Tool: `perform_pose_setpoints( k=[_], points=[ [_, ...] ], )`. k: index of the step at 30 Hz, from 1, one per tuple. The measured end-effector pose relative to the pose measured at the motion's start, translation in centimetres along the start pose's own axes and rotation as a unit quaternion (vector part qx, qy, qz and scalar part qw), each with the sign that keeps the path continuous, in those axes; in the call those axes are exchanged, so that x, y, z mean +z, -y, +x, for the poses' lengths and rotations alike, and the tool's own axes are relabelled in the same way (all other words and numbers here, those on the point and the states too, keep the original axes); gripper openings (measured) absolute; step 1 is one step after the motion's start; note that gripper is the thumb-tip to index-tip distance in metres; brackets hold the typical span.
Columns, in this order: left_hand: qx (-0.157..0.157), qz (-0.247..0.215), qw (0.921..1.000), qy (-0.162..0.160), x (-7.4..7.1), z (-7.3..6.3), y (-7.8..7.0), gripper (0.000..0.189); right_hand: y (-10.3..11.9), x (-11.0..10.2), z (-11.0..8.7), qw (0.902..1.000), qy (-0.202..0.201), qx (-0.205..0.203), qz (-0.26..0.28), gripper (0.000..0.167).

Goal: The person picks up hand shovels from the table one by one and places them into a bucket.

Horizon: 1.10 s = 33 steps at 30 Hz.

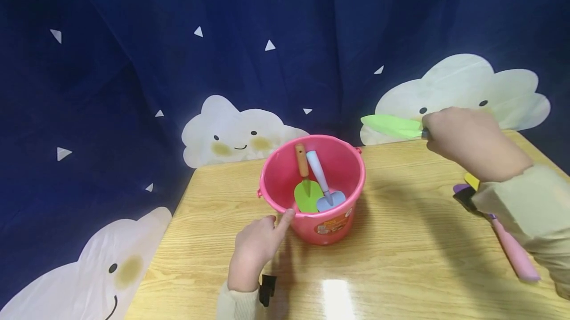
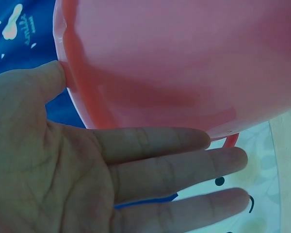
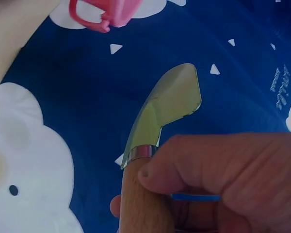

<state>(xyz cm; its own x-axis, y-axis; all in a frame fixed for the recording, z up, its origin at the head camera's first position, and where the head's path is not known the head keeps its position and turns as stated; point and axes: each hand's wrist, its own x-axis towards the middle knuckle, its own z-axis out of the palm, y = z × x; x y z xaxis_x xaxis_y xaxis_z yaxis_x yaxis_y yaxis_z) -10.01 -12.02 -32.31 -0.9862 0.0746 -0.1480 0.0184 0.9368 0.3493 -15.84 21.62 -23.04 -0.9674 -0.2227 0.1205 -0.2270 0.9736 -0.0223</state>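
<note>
A pink bucket [image 1: 303, 228] stands upright on the wooden table. Inside it lean a green trowel [image 1: 308, 196] with a wooden handle and a pale blue trowel [image 1: 331, 200], handles toward the far wall. My left hand [image 1: 258, 246] is at the bucket's near left side, thumb on the rim; in the left wrist view its fingers [image 2: 184, 174] extend straight along the outside wall. Raised to the right of the bucket, my right hand [image 1: 467, 137] grips a light green hand trowel [image 1: 392, 126] by its wooden handle [image 3: 143, 199], blade pointing left.
Beneath the right forearm lies a pink-handled tool [image 1: 514, 248], with a purple piece and a yellow piece [image 1: 472, 180] beside it, partly covered by the sleeve. A dark blue curtain [image 1: 267, 3] with white clouds hangs behind the wooden table [image 1: 401, 260].
</note>
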Motion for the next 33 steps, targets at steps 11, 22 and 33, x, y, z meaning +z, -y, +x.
perform_pose_setpoints(
  k=[11, 22, 33],
  points=[
    [-0.001, 0.003, 1.0000, -0.009, -0.1, -0.1, -0.1, 0.084, 1.9, -1.5, 0.6, 0.9998, -0.002, -0.010, -0.016, 0.009],
    [-0.001, -0.002, 1.0000, 0.001, 0.1, -0.1, -0.1, 0.077, 4.4, -2.3, 1.0, 0.9968, -0.049, -0.055, -0.032, 0.019],
    [0.004, -0.006, 1.0000, -0.004, 0.2, 0.1, -0.3, 0.078, 7.8, -1.3, 1.6, 0.9974, 0.050, -0.021, -0.047, 0.022]
  ],
)
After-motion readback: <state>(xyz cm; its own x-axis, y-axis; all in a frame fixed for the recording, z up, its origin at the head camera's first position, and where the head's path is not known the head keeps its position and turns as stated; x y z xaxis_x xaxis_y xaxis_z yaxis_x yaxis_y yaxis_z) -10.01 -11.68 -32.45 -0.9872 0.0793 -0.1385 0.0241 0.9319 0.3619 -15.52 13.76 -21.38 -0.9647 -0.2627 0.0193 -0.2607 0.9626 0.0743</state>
